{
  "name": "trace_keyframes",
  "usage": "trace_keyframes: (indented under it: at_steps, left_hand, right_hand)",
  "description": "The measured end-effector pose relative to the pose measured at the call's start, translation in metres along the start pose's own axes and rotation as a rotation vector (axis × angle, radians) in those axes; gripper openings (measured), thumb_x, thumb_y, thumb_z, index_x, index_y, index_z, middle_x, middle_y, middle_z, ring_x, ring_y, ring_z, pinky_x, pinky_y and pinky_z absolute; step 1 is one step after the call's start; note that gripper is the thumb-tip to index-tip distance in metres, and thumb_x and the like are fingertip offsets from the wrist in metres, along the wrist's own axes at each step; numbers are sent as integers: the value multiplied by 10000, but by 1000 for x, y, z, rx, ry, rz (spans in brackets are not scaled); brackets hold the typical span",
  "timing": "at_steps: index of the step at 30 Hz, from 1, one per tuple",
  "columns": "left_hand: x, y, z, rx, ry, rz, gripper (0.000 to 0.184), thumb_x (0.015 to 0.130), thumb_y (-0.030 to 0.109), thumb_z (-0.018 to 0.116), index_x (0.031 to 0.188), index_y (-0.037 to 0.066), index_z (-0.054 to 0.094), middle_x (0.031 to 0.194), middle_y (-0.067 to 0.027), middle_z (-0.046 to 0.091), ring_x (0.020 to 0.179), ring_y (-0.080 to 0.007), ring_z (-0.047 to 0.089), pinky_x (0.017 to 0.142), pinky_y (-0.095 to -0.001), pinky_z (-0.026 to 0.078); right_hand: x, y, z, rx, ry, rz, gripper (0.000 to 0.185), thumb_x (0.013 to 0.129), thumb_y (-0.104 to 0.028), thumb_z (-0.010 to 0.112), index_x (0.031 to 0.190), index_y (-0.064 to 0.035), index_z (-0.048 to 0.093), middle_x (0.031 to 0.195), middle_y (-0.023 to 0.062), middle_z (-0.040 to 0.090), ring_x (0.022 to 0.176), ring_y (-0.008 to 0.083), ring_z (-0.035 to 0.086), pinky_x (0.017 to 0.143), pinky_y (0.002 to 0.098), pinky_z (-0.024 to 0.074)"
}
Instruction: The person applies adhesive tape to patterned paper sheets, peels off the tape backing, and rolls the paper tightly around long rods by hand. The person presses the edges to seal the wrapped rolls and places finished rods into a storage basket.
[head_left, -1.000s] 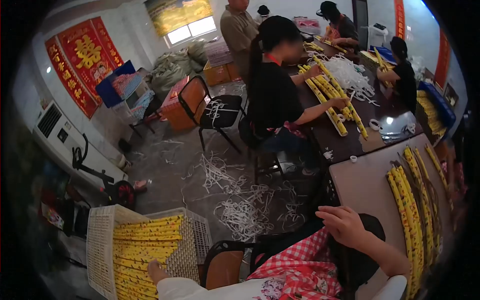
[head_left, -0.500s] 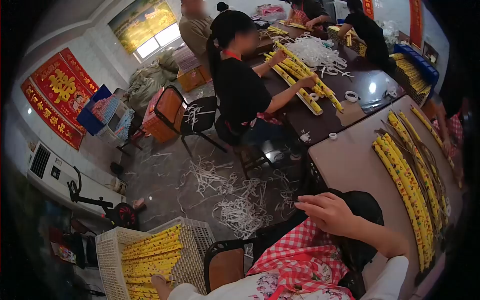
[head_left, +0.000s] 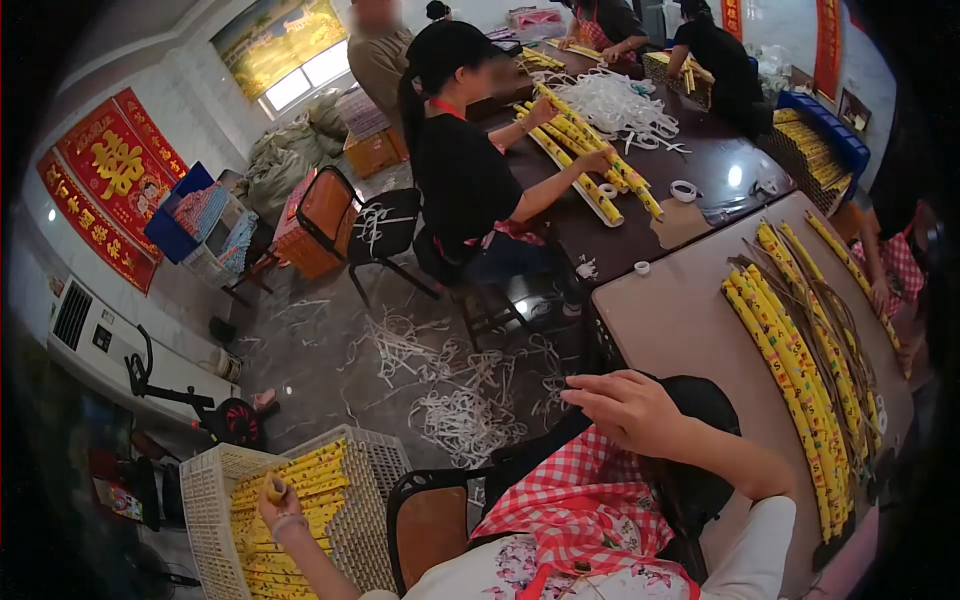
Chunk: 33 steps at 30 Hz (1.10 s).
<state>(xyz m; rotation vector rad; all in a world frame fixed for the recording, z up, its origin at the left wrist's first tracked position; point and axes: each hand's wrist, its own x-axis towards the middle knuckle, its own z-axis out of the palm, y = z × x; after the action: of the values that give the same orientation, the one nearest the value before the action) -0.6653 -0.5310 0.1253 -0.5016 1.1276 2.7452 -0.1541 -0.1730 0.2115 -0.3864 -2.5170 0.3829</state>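
Note:
My left hand [head_left: 284, 508] is at the white plastic crate [head_left: 207, 530] at the lower left. Its fingers are closed around the end of a yellow printed tube [head_left: 276, 490]. More such yellow tubes [head_left: 300, 470] lie stacked in the crate beneath it. In front of my red checkered apron [head_left: 570, 500], my right hand [head_left: 632, 412] hovers with fingers stretched and nothing in it. To the right of that arm, a bundle of yellow printed tubes [head_left: 790, 390] and thin brown strips [head_left: 825, 320] lies on the pinkish table [head_left: 690, 330].
A chair [head_left: 430, 530] stands between the crate and me. White strips [head_left: 465, 410] litter the floor. Across the dark table [head_left: 600, 240], a person [head_left: 465, 170] handles yellow tubes. Other people work at the back and far right. A tape roll [head_left: 642, 268] sits near the table corner.
My left hand has risen and moved to the left over the crate, now with a tube end in its grip. My right hand keeps its pose. The whole view has shifted slightly.

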Motion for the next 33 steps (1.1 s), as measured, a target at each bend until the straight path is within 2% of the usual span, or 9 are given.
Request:
trace_keyframes:
  at_steps: [7,10,13,17,21,23,27,30,33]
  left_hand:
    - [-159,-79,110,-248,-394,-167,197,903,192,540,1003,22,537,970,-99,603,830,-222,578,679,-353,474]
    - [-215,-118,139,-340,-1010,-303,196,906,193,533,1008,26,547,965,-100,609,848,-218,586,708,-349,490]
    - [-271,-162,159,-238,-719,-286,259,916,225,516,1093,35,518,973,-88,590,912,-215,570,786,-386,507]
    - [-360,-220,161,-97,-954,-479,289,929,247,501,1137,48,474,989,-95,556,924,-192,537,769,-334,483]
    - [-460,-243,129,-32,-1158,-751,237,944,225,469,1089,43,430,1013,-59,470,901,-148,481,740,-270,448]
    - [-484,-244,106,-6,-1428,-867,204,946,197,451,1078,46,417,1015,-49,452,874,-140,471,740,-249,431]
    - [-534,-254,44,103,-1581,-1047,211,944,177,450,1102,43,414,996,-47,470,880,-112,477,747,-230,430]
    - [-565,-259,-2,321,-1729,-973,303,942,201,475,1170,25,381,986,-27,488,870,-81,485,749,-223,434]
    - [-584,-259,-31,371,-1758,-1153,310,940,224,485,1148,21,378,967,-25,497,836,-86,497,712,-218,441]
  right_hand:
    - [-16,-13,-19,-7,145,4,393,773,-51,615,1158,-102,552,1136,82,583,851,216,601,759,315,479]
    - [-18,-27,-24,4,180,24,385,774,-73,626,1152,-100,559,1121,84,588,825,214,606,734,309,488]
    - [-29,-45,-27,80,142,182,499,747,-123,687,1210,-83,506,1109,91,588,820,198,611,716,299,499]
    - [-51,-64,-20,380,299,422,892,648,-197,806,1350,-56,274,1127,114,559,820,175,611,736,275,505]
    - [-98,-83,-13,431,479,555,925,643,-199,817,1357,-59,246,1102,118,540,827,180,610,757,268,496]
    - [-129,-98,-3,550,754,693,880,629,-199,835,1307,-55,293,1034,97,523,900,150,568,775,261,480]
    - [-187,-131,14,419,1190,786,613,742,-301,745,1165,-16,404,1055,60,489,933,132,514,826,259,433]
    - [-222,-148,30,305,1585,810,518,815,-256,662,1166,24,404,1090,72,487,949,138,515,829,261,434]
    - [-259,-167,50,157,1852,1042,506,834,-222,635,1201,23,388,1129,77,481,955,144,516,828,264,435]
